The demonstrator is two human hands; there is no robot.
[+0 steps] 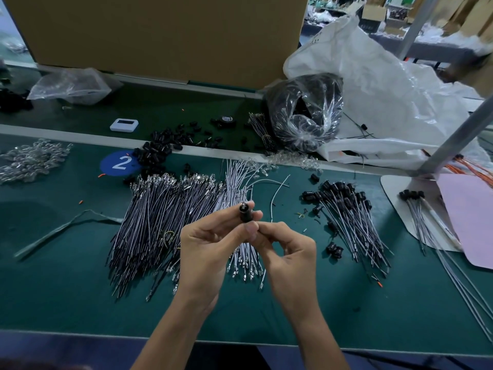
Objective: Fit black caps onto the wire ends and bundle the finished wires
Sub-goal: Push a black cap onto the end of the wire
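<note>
- The left hand (210, 244) is held up over the middle of the green bench (66, 289). Its thumb and fingers are curled and grip one black cap (244, 212).
- The black cap stands almost upright, up in the air above the wires.
- The right hand (288, 252) is just beside the left one. Its fingers are curled and its fingertips pinch at the bottom end of the black cap. I cannot tell if a wire is in there, because the fingers hide it.
- Under the hands, in the middle of the bench, lies a big pile of bare wires (160, 222).
- To the right of the hands lies a pile of capped wires (352, 222). Their black ends point to the far edge.
- A smaller bunch of capped wires (416, 206) lies near the right edge, beside a pink sheet (469, 217).
- A heap of loose caps (157, 150) sits by the far edge, next to a blue round sticker (120, 164) with a 2 on it.
- A pile of clear little bulbs (29, 161) is at the left edge.
- Past the far edge are a small white gadget (124, 125), a clear bag of black parts (306, 113), a big white bag (386, 89) and a cardboard box (160, 36).
</note>
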